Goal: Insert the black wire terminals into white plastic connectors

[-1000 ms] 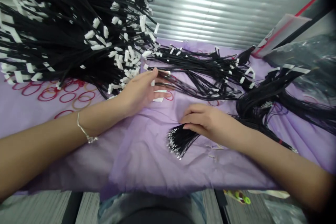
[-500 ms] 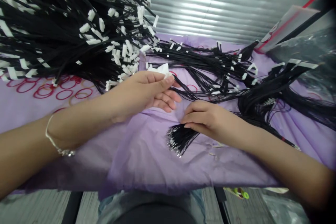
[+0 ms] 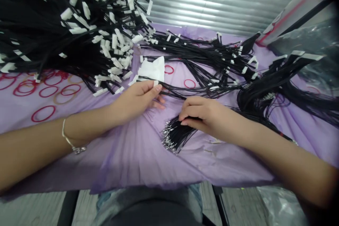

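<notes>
Thumb and fingers of my left hand (image 3: 147,95) pinch a black cable close to its white end tag, beside a white paper piece (image 3: 153,69) on the purple cloth (image 3: 127,162). From that hand, thin black cables (image 3: 180,90) run rightward along the table. My right hand (image 3: 201,114) is closed over a bundle of black cables (image 3: 178,130), just behind their splayed silvery tips. Its palm side is hidden, so how many cables it grips does not show.
A large heap of black cables with white tags (image 3: 79,31) fills the far left. Red rubber bands (image 3: 43,113) lie before it. More cables (image 3: 196,51) stretch along the back by the metal blinds (image 3: 206,0). Cable bundles (image 3: 265,84) and clear plastic bags (image 3: 312,39) occupy the right.
My left hand has moved left and slightly down, uncovering the white paper. My right hand stays closed at the bundle, and the view has shifted a little.
</notes>
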Demonstrator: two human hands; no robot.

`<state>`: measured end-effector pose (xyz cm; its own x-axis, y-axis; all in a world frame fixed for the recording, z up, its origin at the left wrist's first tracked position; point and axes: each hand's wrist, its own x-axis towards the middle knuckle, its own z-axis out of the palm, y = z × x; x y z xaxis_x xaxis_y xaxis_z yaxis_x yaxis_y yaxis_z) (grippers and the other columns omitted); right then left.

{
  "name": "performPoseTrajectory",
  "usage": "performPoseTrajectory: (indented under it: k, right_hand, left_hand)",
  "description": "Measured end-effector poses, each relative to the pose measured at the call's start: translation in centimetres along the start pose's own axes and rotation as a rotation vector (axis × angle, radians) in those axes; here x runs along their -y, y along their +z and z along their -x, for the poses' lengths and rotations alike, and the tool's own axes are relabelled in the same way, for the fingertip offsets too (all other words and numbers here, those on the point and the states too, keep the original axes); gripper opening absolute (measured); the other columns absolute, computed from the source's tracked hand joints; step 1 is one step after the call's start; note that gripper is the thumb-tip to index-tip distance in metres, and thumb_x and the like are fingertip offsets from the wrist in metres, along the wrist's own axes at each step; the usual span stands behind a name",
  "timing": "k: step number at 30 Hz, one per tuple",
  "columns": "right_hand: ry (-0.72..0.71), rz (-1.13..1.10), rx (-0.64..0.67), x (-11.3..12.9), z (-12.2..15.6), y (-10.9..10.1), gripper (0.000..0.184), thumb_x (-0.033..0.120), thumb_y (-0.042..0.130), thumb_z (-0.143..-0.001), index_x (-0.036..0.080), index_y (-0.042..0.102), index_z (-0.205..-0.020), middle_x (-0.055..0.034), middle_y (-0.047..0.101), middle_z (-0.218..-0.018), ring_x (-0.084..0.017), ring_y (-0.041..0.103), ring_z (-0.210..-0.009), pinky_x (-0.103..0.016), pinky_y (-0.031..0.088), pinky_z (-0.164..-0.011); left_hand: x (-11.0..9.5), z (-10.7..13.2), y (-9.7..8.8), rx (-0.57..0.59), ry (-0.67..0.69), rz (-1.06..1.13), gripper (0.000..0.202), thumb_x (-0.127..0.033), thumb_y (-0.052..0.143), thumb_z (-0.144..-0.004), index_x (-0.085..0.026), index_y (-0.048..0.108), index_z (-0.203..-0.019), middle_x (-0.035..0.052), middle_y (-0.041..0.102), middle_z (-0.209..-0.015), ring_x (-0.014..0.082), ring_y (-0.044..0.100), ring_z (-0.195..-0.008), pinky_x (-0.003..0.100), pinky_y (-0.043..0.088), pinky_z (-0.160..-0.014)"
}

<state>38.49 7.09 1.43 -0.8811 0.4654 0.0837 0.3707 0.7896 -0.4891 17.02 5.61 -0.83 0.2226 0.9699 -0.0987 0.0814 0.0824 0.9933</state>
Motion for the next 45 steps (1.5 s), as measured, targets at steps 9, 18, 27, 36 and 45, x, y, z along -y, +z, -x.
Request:
performPoseTrajectory:
  k: [9,18,27,36,45]
  right_hand:
    - [0.031,-0.006,0.123,1.3,0.6,-0.8,0.034,0.036,0.061,-0.080,0.015,0.055,-0.107,-0.0087,0.054,-0.105,-0.019,0.052,-0.095,-0.034,0.044,-0.086]
    - [0.015,0.073,0.380,1.6,1.2,-2.3,0.026,0.018,0.062,-0.071,0.019,0.055,-0.096,-0.0049,0.052,-0.102,-0.021,0.045,-0.101,-0.036,0.036,-0.092]
    - [0.055,0.241,0.384,2.2,2.0,-1.5,0.018,0.009,0.052,-0.066,0.019,0.050,-0.080,-0.0028,0.054,-0.086,-0.020,0.048,-0.085,-0.041,0.034,-0.084]
    - [0.092,0.112,0.407,1.7,1.8,-3.6,0.011,0.011,0.050,-0.067,0.019,0.045,-0.072,0.0003,0.052,-0.069,-0.014,0.049,-0.064,-0.026,0.037,-0.058]
    - [0.185,-0.123,-0.223,0.2,2.3,-6.2,0.016,0.024,0.062,-0.073,0.020,0.050,-0.082,0.0028,0.054,-0.072,-0.013,0.050,-0.063,-0.024,0.041,-0.057]
  left_hand:
    - [-0.8,0.3,-0.4,-0.034,0.085,-0.181,0.022,-0.030,0.051,-0.087,-0.011,0.061,-0.080,0.0013,0.059,-0.068,0.0101,0.055,-0.061,0.021,0.045,-0.060]
    - [-0.3,0.2,-0.3,-0.046,0.058,-0.147,0.027,-0.034,0.052,-0.086,-0.012,0.059,-0.072,0.0028,0.061,-0.068,0.0112,0.057,-0.062,0.022,0.046,-0.061]
    - [0.2,0.2,-0.2,-0.050,0.050,-0.016,0.023,-0.032,0.054,-0.084,-0.012,0.061,-0.075,0.0032,0.062,-0.072,0.0117,0.056,-0.063,0.025,0.048,-0.063]
    - [0.2,0.1,-0.2,-0.039,0.018,0.053,0.021,-0.032,0.055,-0.084,-0.012,0.063,-0.083,0.0037,0.063,-0.075,0.0126,0.058,-0.065,0.026,0.048,-0.064]
    - [-1.2,4.8,2.4,0.120,0.131,-0.292,0.027,-0.031,0.042,-0.092,-0.013,0.061,-0.084,0.0056,0.065,-0.078,0.0152,0.059,-0.071,0.026,0.048,-0.066]
